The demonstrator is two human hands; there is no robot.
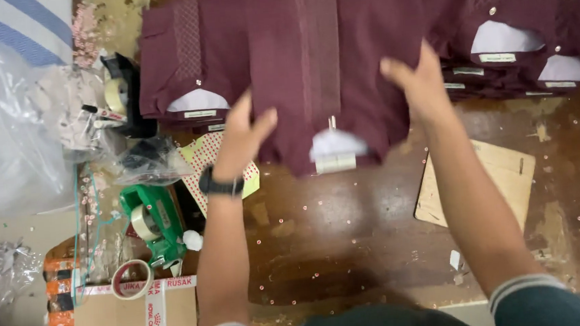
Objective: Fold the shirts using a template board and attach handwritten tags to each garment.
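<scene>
Item: folded maroon cotton shirt point(328, 72). Your left hand point(244, 135) and right hand point(420, 82) lie half-open, flat on its edges; keep edges square.

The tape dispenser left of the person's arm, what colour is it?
The tape dispenser is green; the head view shows it clearly.

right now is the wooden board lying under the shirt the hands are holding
No, the wooden board lies bare on the table, right of the maroon shirt.
</scene>
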